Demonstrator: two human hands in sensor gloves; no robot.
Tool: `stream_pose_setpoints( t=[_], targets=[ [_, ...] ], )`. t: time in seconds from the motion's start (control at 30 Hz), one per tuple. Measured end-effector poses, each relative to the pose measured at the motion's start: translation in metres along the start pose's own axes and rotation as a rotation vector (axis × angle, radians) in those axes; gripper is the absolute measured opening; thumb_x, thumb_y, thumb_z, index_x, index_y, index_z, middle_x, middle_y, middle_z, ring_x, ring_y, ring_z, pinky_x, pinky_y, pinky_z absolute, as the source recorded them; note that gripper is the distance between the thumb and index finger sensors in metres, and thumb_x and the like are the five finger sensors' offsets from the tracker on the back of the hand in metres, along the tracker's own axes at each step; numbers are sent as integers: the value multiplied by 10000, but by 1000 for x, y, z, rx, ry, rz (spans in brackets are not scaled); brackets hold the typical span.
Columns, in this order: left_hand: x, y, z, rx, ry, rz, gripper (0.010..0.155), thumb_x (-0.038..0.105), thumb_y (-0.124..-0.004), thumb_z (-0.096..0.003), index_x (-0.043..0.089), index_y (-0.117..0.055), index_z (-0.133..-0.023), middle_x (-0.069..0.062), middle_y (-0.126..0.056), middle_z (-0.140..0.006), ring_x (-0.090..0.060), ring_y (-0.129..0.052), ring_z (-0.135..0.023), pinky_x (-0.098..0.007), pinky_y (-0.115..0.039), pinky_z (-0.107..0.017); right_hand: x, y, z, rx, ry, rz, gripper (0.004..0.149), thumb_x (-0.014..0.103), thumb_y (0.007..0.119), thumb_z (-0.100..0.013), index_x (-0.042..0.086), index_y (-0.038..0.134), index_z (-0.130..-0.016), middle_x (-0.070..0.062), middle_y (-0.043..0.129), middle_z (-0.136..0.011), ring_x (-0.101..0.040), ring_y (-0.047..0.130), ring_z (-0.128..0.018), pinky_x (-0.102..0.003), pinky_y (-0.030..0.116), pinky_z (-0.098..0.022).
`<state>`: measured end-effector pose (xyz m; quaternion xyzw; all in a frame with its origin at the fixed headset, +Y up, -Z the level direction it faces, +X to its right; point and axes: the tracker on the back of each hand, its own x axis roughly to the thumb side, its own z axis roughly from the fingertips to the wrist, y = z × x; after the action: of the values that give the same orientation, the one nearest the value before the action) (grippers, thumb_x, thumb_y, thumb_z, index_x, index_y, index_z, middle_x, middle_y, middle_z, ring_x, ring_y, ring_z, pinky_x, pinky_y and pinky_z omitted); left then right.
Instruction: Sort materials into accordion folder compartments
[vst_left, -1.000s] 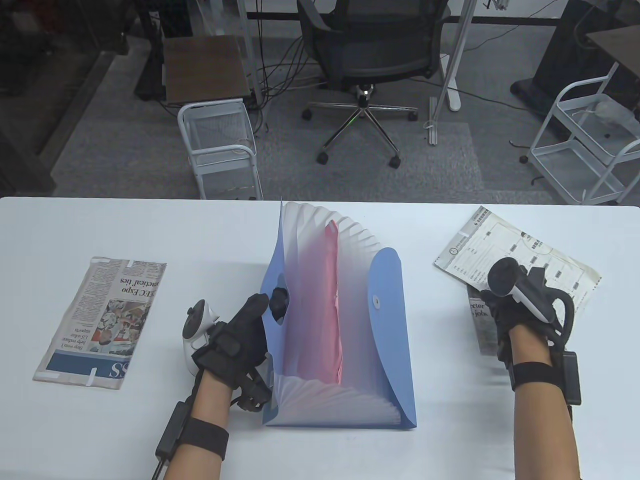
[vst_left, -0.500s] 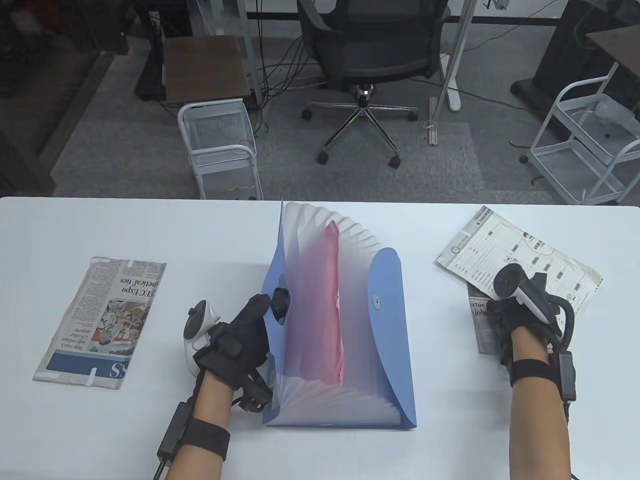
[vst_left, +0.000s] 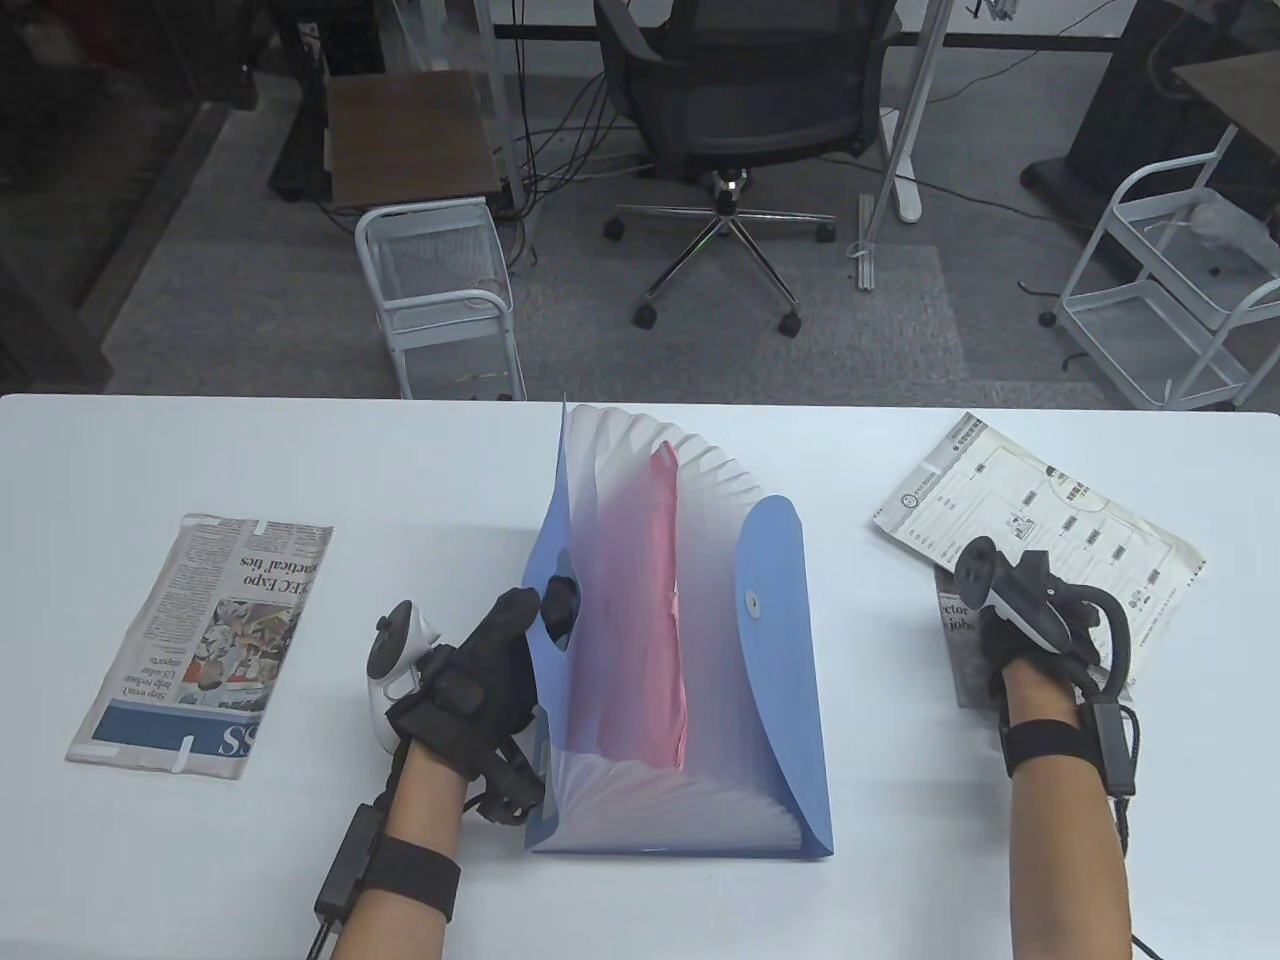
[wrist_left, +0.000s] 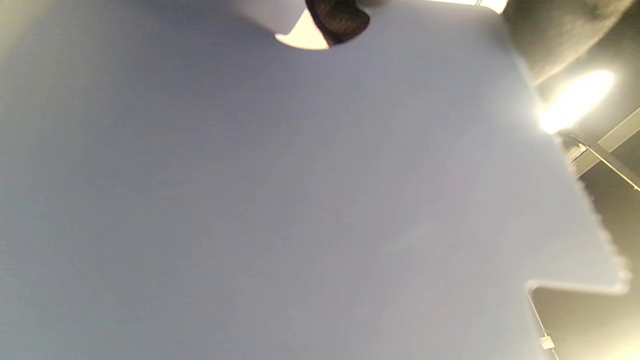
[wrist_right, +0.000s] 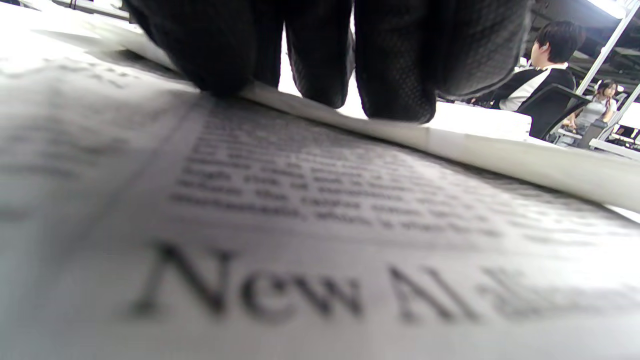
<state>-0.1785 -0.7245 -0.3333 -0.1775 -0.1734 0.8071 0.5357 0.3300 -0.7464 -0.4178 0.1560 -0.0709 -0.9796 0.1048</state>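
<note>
A blue accordion folder (vst_left: 770, 640) stands fanned open mid-table with a pink sheet (vst_left: 665, 600) in a middle compartment. My left hand (vst_left: 500, 650) grips its left cover, thumb in the cover's notch; that cover fills the left wrist view (wrist_left: 250, 200). My right hand (vst_left: 1010, 640) rests on a stack at the right: a printed form sheet (vst_left: 1050, 500) over a folded newspaper (vst_left: 958, 640). In the right wrist view my fingertips (wrist_right: 395, 75) press on the form sheet's edge (wrist_right: 500, 155), above the newspaper (wrist_right: 300, 225). My thumb is hidden.
A second folded newspaper (vst_left: 210, 640) lies on the left of the white table (vst_left: 400, 480). Beyond the far edge stand an office chair (vst_left: 740, 110) and white wire carts (vst_left: 440, 290).
My right hand has drawn slightly toward the near edge and tilted left on the paper stack. The left hand and the folder have not moved.
</note>
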Motion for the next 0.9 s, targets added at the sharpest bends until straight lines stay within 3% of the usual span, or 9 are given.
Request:
stream_pose_setpoints(
  t=[0.23,0.5,0.77,0.9],
  targets=[
    [0,1,1,5,-5,10,769,704,-655,-628,103,-523,-1088,-332,40,-1199,-606,24,-1017,-750,-195,-611,-13,-14,6,-63,17,-29,384,349,723,-570,222,664,-928,-184,755,-1023,-447,909,-817,-605,786,-606],
    [0,1,2,8,-9,19,769,704,-653,-629,102,-523,-1088,-330,40,-1200,-605,25,-1017,-749,-191,-611,-54,-80,24,-270,103,-81,393,327,694,-589,199,614,-951,-158,827,-943,-390,993,-733,-552,867,-538],
    [0,1,3,11,-13,27,768,703,-656,-627,101,-525,-1087,-331,36,-1200,-606,22,-1018,-750,-193,-610,-86,-148,58,-411,63,-312,387,336,730,-582,214,651,-941,-96,928,-833,-335,1103,-520,-459,967,-353],
    [0,1,3,11,-16,34,767,703,-657,-627,103,-526,-1086,-331,34,-1201,-605,21,-1019,-749,-193,-611,-93,-178,82,-443,-7,-617,393,330,764,-576,187,675,-931,-112,958,-775,-317,1134,-405,-414,996,-247]
  ],
)
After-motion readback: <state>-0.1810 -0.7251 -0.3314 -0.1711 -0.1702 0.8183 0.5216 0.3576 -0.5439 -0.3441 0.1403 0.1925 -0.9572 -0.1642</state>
